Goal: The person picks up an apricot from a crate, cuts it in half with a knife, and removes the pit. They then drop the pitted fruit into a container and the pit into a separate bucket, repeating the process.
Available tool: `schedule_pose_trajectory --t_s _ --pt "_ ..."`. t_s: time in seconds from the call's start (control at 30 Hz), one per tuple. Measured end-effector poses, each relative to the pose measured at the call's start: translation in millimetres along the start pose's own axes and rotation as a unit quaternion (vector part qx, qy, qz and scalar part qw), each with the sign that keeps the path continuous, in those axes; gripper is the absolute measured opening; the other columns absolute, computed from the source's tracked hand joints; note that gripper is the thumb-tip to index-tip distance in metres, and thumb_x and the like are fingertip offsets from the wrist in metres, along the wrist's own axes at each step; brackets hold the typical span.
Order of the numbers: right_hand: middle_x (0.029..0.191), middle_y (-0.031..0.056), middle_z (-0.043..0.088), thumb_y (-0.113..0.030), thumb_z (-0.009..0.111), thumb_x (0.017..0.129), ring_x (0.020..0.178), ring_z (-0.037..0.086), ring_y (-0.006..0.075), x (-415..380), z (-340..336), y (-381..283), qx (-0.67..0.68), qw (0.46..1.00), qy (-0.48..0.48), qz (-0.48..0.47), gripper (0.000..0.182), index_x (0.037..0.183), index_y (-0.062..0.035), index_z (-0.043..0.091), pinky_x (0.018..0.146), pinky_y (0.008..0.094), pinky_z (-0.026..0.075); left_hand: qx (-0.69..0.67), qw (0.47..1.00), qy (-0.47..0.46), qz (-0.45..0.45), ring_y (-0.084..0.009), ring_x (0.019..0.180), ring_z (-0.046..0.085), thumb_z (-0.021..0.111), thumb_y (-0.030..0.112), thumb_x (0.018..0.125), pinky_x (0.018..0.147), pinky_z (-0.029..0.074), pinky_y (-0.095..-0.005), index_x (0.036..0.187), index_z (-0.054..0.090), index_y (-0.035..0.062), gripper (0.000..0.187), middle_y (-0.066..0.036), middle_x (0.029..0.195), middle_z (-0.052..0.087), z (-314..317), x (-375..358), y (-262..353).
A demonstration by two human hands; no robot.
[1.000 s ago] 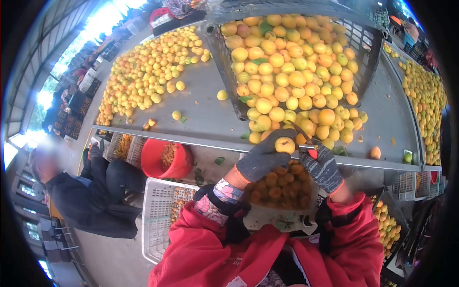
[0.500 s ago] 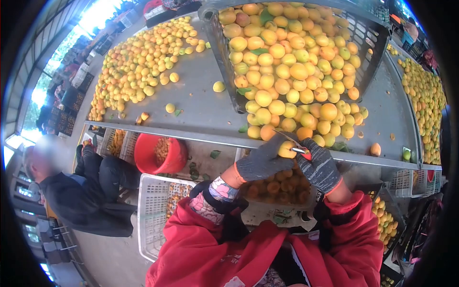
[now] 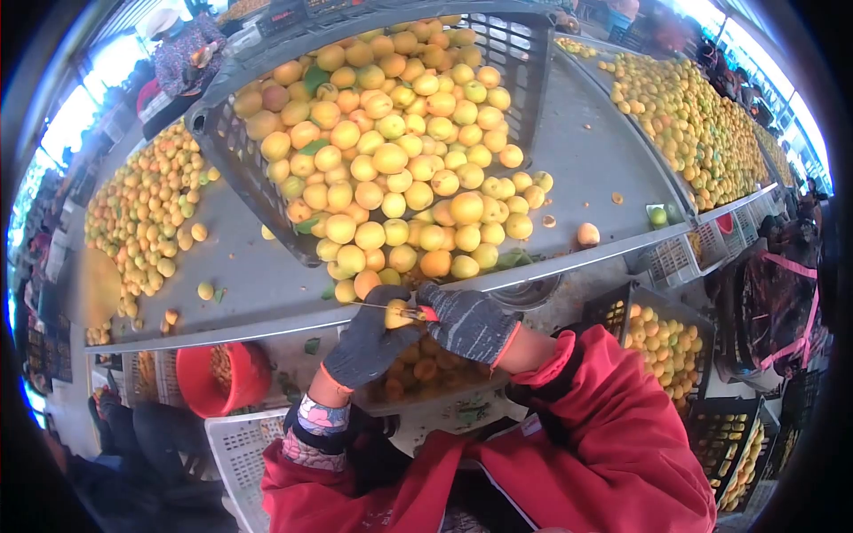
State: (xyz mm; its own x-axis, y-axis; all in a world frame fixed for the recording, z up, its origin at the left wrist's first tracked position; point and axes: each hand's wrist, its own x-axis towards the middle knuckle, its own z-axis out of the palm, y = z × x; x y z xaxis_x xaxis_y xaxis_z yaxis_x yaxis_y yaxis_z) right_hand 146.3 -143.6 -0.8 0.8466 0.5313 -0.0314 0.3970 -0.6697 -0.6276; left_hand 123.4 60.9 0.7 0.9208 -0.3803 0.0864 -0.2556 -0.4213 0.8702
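In a dark knitted glove, my left hand (image 3: 369,345) holds a yellow apricot (image 3: 397,314) over the front edge of the metal table (image 3: 267,327). My right hand (image 3: 468,322), gloved in grey, grips a small knife with a red handle (image 3: 428,314), whose thin blade lies against the fruit. The fingers of both hands are closed and nearly touch. Just beyond them, apricots (image 3: 389,160) spill from a tipped dark crate (image 3: 240,191) onto the table. Below my hands, a container of darker fruit is partly hidden.
More apricots (image 3: 147,209) lie on the table at left, others (image 3: 693,133) on the right. Under the table edge stand a red bucket (image 3: 191,377), a white crate (image 3: 233,444) and dark crates of fruit (image 3: 662,346). A person in dark clothes (image 3: 147,453) sits at lower left.
The view has turned to the right, so the crate and my hands appear further left. My hands still hold the apricot and knife, with the blade now across the fruit.
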Motion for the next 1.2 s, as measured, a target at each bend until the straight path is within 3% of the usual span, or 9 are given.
schedule_pose_trajectory --t_s 0.23,0.33,0.43,0.57,0.67,0.73,0.8,0.93,1.2 --pt "0.086 0.0201 0.067 -0.019 0.06 0.085 0.08 0.065 0.0408 5.2 12.8 5.7 0.048 0.999 0.011 -0.012 0.034 0.115 -0.0038 0.056 0.07 0.0502 0.05 -0.004 0.999 0.018 0.028 -0.0226 0.098 0.059 0.073 0.013 0.083 0.086 0.048 -0.0343 0.122 0.049 0.0034 0.047 -0.011 0.108 0.057 4.5 0.4 -6.3" --pt "0.081 0.0179 0.066 -0.014 0.058 0.085 0.077 0.064 0.0409 8.0 33.8 17.3 0.126 0.964 0.146 -0.181 0.03 0.114 -0.0027 0.059 0.07 0.0485 0.05 -0.016 0.999 0.039 0.032 -0.0232 0.097 0.059 0.074 0.014 0.083 0.086 0.048 -0.0355 0.121 0.05 0.0043 0.045 -0.011 0.109 0.057 1.3 -0.2 1.3" --pt "0.079 0.0137 0.065 -0.012 0.056 0.084 0.066 0.063 0.0339 4.6 44.4 26.0 -0.046 0.964 0.091 -0.246 0.03 0.112 -0.0069 0.064 0.068 0.0443 0.052 -0.043 0.997 0.02 0.054 -0.024 0.101 0.059 0.074 0.018 0.085 0.089 0.048 -0.038 0.125 0.048 0.0044 0.049 -0.012 0.111 0.057 -8.6 2.9 2.5" --pt "0.082 0.0111 0.066 -0.014 0.055 0.082 0.061 0.063 0.0269 -13.5 16.0 11.8 -0.285 0.878 0.098 -0.371 0.032 0.112 -0.0109 0.067 0.067 0.0414 0.053 -0.14 0.989 0.027 0.047 -0.0215 0.102 0.059 0.075 0.022 0.086 0.089 0.05 -0.0357 0.129 0.046 0.0058 0.054 -0.008 0.114 0.057 -12.8 4.9 -2.9" --pt "0.083 0.0129 0.067 -0.011 0.059 0.085 0.064 0.064 0.0301 -7.8 -5.6 0.2 -0.15 0.928 0.127 -0.318 0.027 0.111 -0.0078 0.066 0.064 0.0408 0.053 -0.321 0.946 0.029 -0.007 -0.0185 0.1 0.06 0.075 0.023 0.086 0.087 0.052 -0.0336 0.131 0.046 0.007 0.056 -0.006 0.114 0.058 -19.7 1.1 -8.8" --pt "0.083 0.016 0.067 -0.01 0.061 0.087 0.065 0.064 0.0333 2.9 -6.5 14.4 0.114 0.951 0.144 -0.247 0.025 0.111 -0.0053 0.065 0.063 0.041 0.053 -0.418 0.907 0.042 -0.009 -0.0123 0.103 0.057 0.068 0.01 0.086 0.085 0.052 -0.0295 0.131 0.048 0.0052 0.05 -0.007 0.12 0.058 -19.0 2.3 -19.0" --pt "0.083 0.0227 0.066 -0.013 0.067 0.087 0.07 0.065 0.04 -1.9 1.1 27.4 0.06 0.976 0.135 -0.16 0.028 0.11 0.0027 0.062 0.064 0.0438 0.052 -0.476 0.879 0.016 -0.005 -0.0133 0.103 0.058 0.069 0.011 0.086 0.088 0.051 -0.0302 0.13 0.049 0.0035 0.049 -0.007 0.118 0.06 -25.3 2.0 -19.2" --pt "0.082 0.0258 0.066 -0.018 0.069 0.085 0.077 0.066 0.0426 -5.6 3.7 28.1 0.065 0.984 0.141 -0.093 0.035 0.108 0.0078 0.062 0.066 0.0465 0.052 -0.381 0.924 0.023 0.033 -0.0235 0.118 0.057 0.072 0.029 0.089 0.102 0.047 -0.0375 0.14 0.042 0.0018 0.065 -0.013 0.131 0.055 -26.8 5.3 -22.7" --pt "0.084 0.0256 0.067 -0.018 0.069 0.085 0.078 0.066 0.0419 -10.9 -1.4 30.2 0.051 0.99 0.112 -0.074 0.034 0.108 0.0068 0.062 0.067 0.0466 0.053 -0.425 0.904 0.026 0.05 -0.0188 0.121 0.054 0.071 0.019 0.088 0.102 0.044 -0.0331 0.136 0.047 0.002 0.056 -0.01 0.133 0.055 -26.2 6.9 -15.5"
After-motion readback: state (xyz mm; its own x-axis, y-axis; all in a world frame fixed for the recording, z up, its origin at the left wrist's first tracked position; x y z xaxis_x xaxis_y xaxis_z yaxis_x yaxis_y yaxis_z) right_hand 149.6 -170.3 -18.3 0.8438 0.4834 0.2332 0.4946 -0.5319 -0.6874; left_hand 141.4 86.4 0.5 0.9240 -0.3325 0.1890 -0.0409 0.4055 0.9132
